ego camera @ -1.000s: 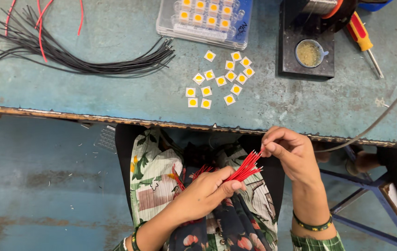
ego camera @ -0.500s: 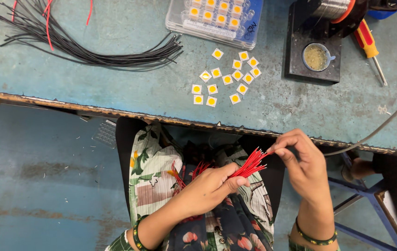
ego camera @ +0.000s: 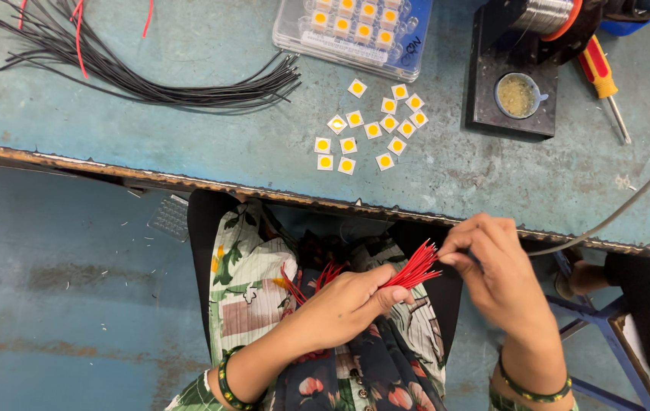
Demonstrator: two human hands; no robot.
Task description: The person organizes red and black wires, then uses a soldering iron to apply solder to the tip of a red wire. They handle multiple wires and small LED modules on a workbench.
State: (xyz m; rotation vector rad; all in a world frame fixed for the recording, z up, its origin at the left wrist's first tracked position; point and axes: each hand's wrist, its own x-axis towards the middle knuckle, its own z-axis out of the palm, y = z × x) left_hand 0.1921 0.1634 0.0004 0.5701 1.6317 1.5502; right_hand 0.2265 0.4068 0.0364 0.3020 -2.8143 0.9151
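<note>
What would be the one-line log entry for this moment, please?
left hand: grips red wire bundle | right hand: fingers pinch bundle tips | position: lap, below table edge

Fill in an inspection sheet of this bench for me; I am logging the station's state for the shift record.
Surface: worn blue-green table, scratched, edge chipped.
Job's things: bundle of red wires, gripped by left hand; right hand pinching the wire tips.
Clutter: loose square yellow chips, clear chip tray, solder stand, screwdriver.
Fingers: both hands closed on the wires.
Cables: black wires; grey cord.
Surroundings: blue floor, blue stool frame.
</note>
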